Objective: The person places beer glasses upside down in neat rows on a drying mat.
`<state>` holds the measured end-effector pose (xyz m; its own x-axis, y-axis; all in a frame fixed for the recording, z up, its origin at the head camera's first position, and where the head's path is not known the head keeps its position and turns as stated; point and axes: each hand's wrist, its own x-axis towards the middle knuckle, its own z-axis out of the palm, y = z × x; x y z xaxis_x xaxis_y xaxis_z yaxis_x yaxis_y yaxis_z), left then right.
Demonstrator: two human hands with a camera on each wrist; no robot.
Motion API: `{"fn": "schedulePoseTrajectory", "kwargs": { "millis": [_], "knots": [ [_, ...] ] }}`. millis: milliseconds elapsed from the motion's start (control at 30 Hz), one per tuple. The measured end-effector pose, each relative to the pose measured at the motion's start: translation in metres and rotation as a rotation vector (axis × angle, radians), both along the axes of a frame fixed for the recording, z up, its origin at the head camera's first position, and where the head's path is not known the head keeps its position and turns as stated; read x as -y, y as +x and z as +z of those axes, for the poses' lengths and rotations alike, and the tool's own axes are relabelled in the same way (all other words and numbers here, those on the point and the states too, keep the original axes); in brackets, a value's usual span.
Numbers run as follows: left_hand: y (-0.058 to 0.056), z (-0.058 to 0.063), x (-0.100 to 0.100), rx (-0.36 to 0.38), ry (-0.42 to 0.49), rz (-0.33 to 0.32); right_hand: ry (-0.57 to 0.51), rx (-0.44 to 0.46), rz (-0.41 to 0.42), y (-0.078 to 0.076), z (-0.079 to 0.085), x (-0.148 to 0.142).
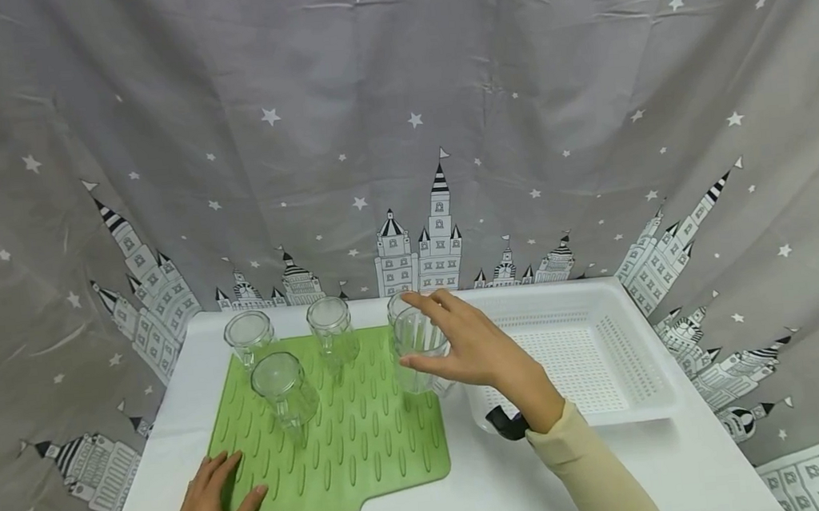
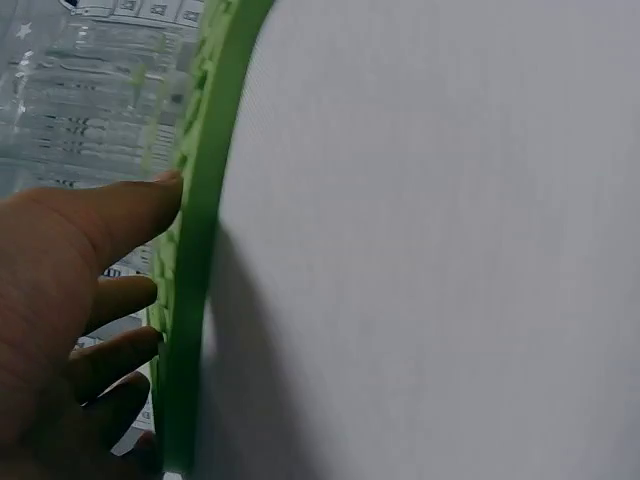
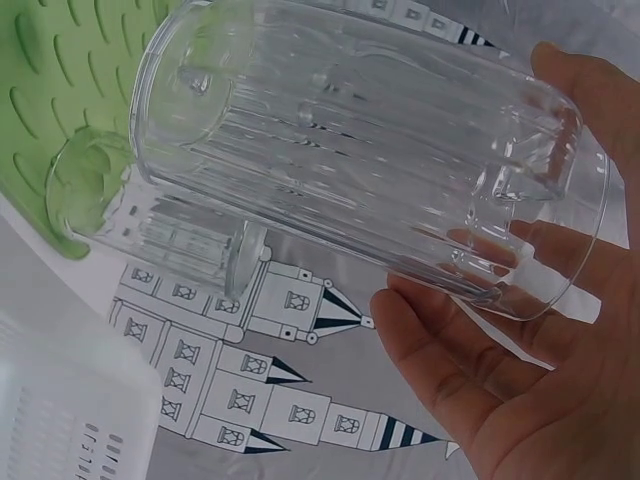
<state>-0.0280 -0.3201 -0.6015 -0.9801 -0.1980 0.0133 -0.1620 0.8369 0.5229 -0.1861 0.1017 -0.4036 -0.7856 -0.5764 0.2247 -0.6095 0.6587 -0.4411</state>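
A clear ribbed mug stands at the right side of a green ribbed mat. My right hand is spread around its upper end, thumb on the near side and fingers on the far side. In the right wrist view this mug lies between thumb and fingers, with a gap beside the thumb. A second clear mug stands behind it. My left hand rests at the mat's near left corner, fingers loosely spread on its edge; the left wrist view shows the thumb touching the mat.
Several more clear mugs stand at the left and back of the mat, among them a near one and a back one. A white perforated basket is to the right on the white table. A grey curtain hangs behind.
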Motion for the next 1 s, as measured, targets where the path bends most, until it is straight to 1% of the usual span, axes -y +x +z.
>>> {"fn": "schedulePoseTrajectory", "kwargs": {
  "millis": [67,133,200,267,333,367,467,600,633,733,867,933,1000],
  "knots": [
    [0.003,0.005,-0.007,-0.028,0.019,0.019,0.001,0.002,0.0,0.0,0.0,0.0],
    [0.006,0.011,-0.017,-0.068,0.029,0.052,0.005,0.0,-0.002,0.001,0.0,0.0],
    [0.008,0.017,-0.031,-0.111,0.028,0.094,0.006,-0.003,-0.005,0.001,0.0,0.0],
    [0.008,0.023,-0.045,-0.158,0.033,0.121,0.002,-0.006,-0.007,0.001,-0.001,0.0],
    [0.007,0.027,-0.06,-0.209,0.037,0.125,0.0,-0.003,-0.009,0.0,-0.002,-0.001],
    [0.005,0.029,-0.067,-0.233,0.046,0.115,0.001,-0.002,-0.009,0.0,-0.003,0.0],
    [0.0,0.035,-0.089,-0.282,0.086,0.045,-0.002,0.008,-0.007,0.001,-0.004,0.001],
    [-0.013,0.046,-0.118,-0.291,0.195,-0.07,-0.011,0.027,-0.002,0.001,-0.005,0.004],
    [-0.018,0.05,-0.125,-0.289,0.223,-0.1,-0.012,0.033,-0.005,0.001,-0.005,0.004],
    [-0.036,0.058,-0.142,-0.329,0.302,-0.18,-0.006,0.044,-0.012,0.001,-0.006,0.004],
    [-0.059,0.064,-0.159,-0.368,0.351,-0.258,0.007,0.057,-0.023,0.002,-0.008,0.005],
    [-0.068,0.065,-0.165,-0.35,0.389,-0.282,0.009,0.066,-0.026,0.003,-0.008,0.005],
    [-0.075,0.064,-0.17,-0.326,0.436,-0.302,0.01,0.073,-0.025,0.004,-0.008,0.005]
  ]
}}
